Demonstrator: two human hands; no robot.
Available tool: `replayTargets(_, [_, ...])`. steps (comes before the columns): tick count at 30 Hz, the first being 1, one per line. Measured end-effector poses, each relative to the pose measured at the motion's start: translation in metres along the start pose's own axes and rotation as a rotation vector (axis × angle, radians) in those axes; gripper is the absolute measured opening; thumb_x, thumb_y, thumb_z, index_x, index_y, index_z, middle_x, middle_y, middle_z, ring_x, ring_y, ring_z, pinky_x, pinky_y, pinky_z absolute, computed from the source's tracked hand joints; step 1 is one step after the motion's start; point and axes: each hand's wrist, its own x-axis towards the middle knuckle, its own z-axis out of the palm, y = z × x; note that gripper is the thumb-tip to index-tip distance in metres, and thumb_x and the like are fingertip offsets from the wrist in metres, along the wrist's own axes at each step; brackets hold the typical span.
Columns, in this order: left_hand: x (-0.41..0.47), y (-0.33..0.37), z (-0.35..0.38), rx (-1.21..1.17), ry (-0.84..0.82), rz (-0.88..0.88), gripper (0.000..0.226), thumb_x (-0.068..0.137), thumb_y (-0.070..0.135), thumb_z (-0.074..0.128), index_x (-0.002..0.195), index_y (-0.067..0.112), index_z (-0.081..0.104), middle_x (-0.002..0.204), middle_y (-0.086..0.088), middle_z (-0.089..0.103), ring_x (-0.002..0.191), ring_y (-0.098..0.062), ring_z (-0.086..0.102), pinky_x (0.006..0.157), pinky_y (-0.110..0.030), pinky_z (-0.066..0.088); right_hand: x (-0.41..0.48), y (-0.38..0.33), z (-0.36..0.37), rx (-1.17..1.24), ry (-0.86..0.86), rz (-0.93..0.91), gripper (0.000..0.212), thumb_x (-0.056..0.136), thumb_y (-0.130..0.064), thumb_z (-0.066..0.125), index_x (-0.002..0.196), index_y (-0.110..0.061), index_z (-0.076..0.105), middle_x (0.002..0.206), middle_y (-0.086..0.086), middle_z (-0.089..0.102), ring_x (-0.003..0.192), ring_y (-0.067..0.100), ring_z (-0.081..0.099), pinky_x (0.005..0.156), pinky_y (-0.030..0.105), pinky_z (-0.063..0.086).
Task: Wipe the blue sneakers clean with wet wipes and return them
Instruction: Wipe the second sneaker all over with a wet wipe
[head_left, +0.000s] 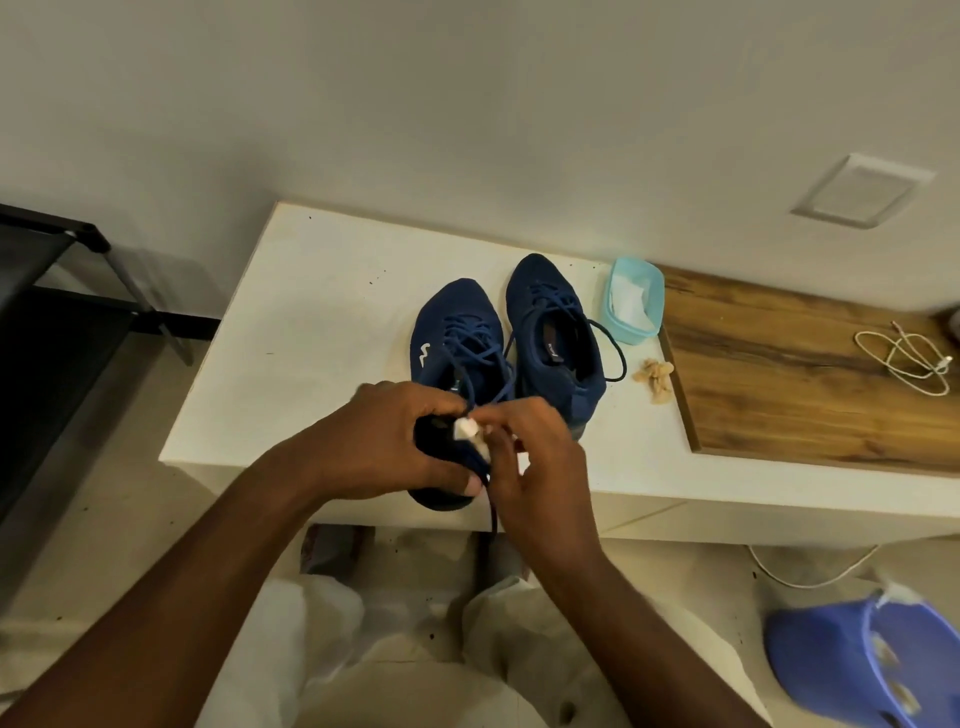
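Left hand (384, 441) clutches the sneaker (457, 332) by its heel, right hand (535, 462) pinches a wipe (470, 434) against it; nearby, the teal tub (631, 333) holds white wipes (629, 299).

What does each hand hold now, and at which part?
The left hand grips the nearer sneaker at its heel. The right hand pinches a white wipe there.

Two sneakers (551, 322) stand side by side on my tabletop (311, 312); the wipes tub (635, 307) sits right of them, a crumpled wipe (655, 375) before it.
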Motion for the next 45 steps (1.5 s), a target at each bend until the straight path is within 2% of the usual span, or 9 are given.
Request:
replayTargets(2, [0.002,0.007,0.006,0.109,0.105,-0.021,0.054,0.063,0.077,0.070,0.104,0.044,0.068,0.094,0.022,0.071,0.091,-0.002,0.065,0.094,-0.040,0.050,0.010,0.009,-0.003,-0.013,-0.010,0.090,0.015,0.099,-0.013,0.055,0.103,-0.020,0.067,0.098,-0.007,0.062,0.091,0.008,0.059,0.076,0.032,0.052])
replayTargets(5, [0.006,0.021,0.011,0.232,0.242,0.001,0.046,0.064,0.078,0.056,0.090,0.041,0.064,0.079,0.020,0.066,0.077,-0.002,0.062,0.088,-0.043,0.050,0.008,0.006,-0.006,0.068,-0.063,0.108,0.016,0.101,-0.013,0.053,0.106,-0.021,0.066,0.101,-0.009,0.063,0.093,0.006,0.060,0.076,0.026,0.053])
replayTargets(8, [0.009,0.036,0.016,0.182,0.332,0.018,0.045,0.072,0.070,0.066,0.100,0.035,0.069,0.090,0.018,0.069,0.082,-0.004,0.064,0.083,-0.040,0.054,0.009,0.004,-0.016,0.316,0.048,0.226,0.018,0.098,-0.007,0.055,0.105,-0.019,0.068,0.099,-0.006,0.069,0.093,0.013,0.066,0.078,0.030,0.057])
replayTargets(11, [0.009,0.049,0.017,0.133,0.440,-0.016,0.034,0.075,0.058,0.079,0.094,0.032,0.070,0.085,0.017,0.070,0.077,-0.002,0.065,0.075,-0.035,0.058,0.020,0.003,-0.032,0.545,0.163,0.399,0.019,0.095,-0.006,0.060,0.103,-0.021,0.070,0.098,-0.001,0.072,0.090,0.017,0.070,0.071,0.036,0.061])
replayTargets(18, [0.020,0.086,0.012,0.252,0.655,0.007,0.025,0.082,0.051,0.077,0.085,0.033,0.060,0.079,0.014,0.056,0.071,-0.007,0.056,0.062,-0.031,0.049,0.056,0.047,-0.088,0.616,0.455,0.635,0.015,0.090,-0.007,0.069,0.101,-0.016,0.072,0.108,0.004,0.071,0.092,0.020,0.072,0.061,0.026,0.056])
replayTargets(25, [0.097,0.130,0.038,0.119,0.428,0.226,0.028,0.088,0.036,0.074,0.112,0.027,0.065,0.106,0.007,0.062,0.096,-0.010,0.061,0.085,-0.037,0.054,0.077,0.093,-0.136,0.651,0.533,0.736,0.009,0.088,-0.004,0.067,0.090,-0.011,0.072,0.085,0.005,0.074,0.072,0.017,0.070,0.062,0.032,0.060])
replayTargets(30, [0.169,0.135,0.088,0.393,0.204,0.345,0.052,0.099,0.034,0.058,0.146,0.018,0.044,0.143,-0.006,0.053,0.124,-0.026,0.052,0.100,-0.046,0.048,0.082,0.128,-0.144,0.633,0.540,0.803,0.016,0.086,0.003,0.060,0.090,-0.006,0.073,0.093,0.013,0.074,0.069,0.016,0.069,0.063,0.031,0.060])
replayTargets(37, [0.220,0.116,0.128,0.813,0.059,0.315,0.044,0.095,0.035,0.058,0.133,0.016,0.048,0.129,-0.009,0.058,0.116,-0.030,0.055,0.094,-0.042,0.041,0.088,0.189,-0.132,0.447,0.475,0.869,0.016,0.081,-0.005,0.065,0.082,-0.017,0.075,0.087,0.002,0.075,0.082,0.020,0.072,0.076,0.041,0.062])
replayTargets(45, [0.200,0.122,0.107,0.639,0.216,0.321,0.038,0.096,0.035,0.055,0.132,0.021,0.058,0.129,-0.004,0.060,0.115,-0.025,0.056,0.097,-0.044,0.041,0.081,0.203,-0.123,0.270,0.387,0.850,0.019,0.077,-0.009,0.065,0.082,-0.024,0.076,0.081,-0.009,0.073,0.080,0.011,0.070,0.077,0.033,0.060])
